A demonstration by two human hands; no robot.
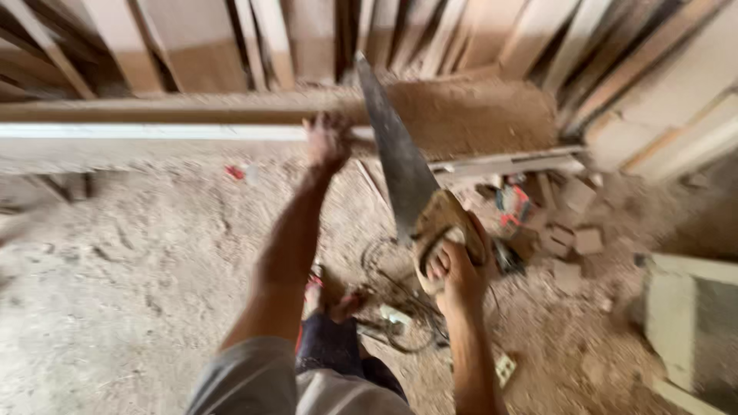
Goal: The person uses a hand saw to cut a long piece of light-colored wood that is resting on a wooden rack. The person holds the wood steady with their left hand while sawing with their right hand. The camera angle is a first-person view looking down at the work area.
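My right hand (455,265) grips the wooden handle of a hand saw (396,150). Its dark blade slants up and away, the tip reaching a long horizontal wooden beam (177,111). My left hand (329,142) presses down on that beam just left of the blade. The picture is blurred by motion. My foot in a red sandal (327,296) stands on the sawdust floor below.
Sawdust covers the floor (131,261). Planks lean against the back wall (254,38). Small wood offcuts (573,238) lie at the right, with a tangle of cable (400,307) and a white socket block (505,369) near my feet. A pale board (684,323) sits at the right edge.
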